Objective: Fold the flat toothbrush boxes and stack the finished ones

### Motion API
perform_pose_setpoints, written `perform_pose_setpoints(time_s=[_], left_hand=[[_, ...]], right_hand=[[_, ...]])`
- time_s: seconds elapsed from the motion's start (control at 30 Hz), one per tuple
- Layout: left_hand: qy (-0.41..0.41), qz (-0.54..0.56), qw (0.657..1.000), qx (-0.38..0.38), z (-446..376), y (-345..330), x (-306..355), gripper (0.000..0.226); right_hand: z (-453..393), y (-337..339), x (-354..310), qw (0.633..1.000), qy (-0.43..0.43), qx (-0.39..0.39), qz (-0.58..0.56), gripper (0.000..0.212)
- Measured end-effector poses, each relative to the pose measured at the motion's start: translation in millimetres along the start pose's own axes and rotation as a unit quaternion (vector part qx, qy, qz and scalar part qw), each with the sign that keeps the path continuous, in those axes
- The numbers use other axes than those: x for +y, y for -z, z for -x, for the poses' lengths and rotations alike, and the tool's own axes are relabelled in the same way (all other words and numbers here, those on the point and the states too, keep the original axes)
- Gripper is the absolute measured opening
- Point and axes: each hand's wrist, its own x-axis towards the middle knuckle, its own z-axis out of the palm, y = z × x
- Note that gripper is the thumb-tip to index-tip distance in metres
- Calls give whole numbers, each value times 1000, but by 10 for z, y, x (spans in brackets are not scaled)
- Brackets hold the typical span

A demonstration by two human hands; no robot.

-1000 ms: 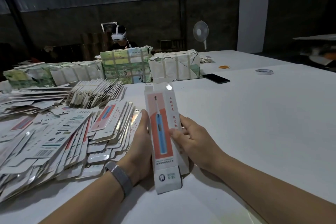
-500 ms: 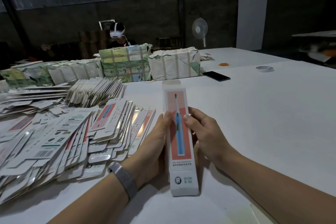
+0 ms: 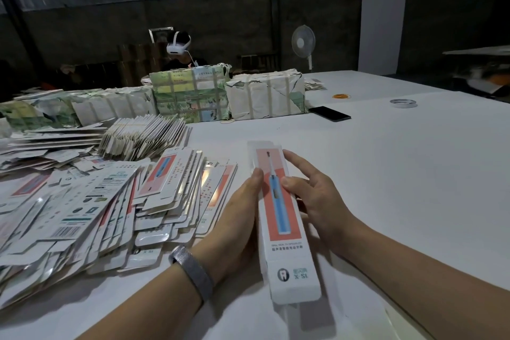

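Tabletop, white, wide. Left of centre, a sprawl of flat boxes not yet folded. No finished stack that I can make out.

Box in work lies lengthwise between both hands, squared into a sleeve, far flap standing open.

Left hand cups its left edge, thumb on the rim. Right hand pinches the right edge, forefinger stretched toward the far flap.

Advice: keep both sides squeezed square, tuck the flap straight, don't crush the corners.
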Motion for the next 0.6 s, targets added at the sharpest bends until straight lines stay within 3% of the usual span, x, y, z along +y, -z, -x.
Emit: perform_pose_setpoints(time_s=[0.07,0.3,0.6], left_hand=[[12,6,1000,27,-23,13,-6,48],[25,28,998,58,-47,41,-30,37],[-7,-65,997,-29,16,71,-26,43]], right_hand=[[5,-6,-9,1000,-2,-3,-1,33],[21,0,-26,1000,-14,-1,-1,38],[-5,47,-5,999,-31,19,-32,29]])
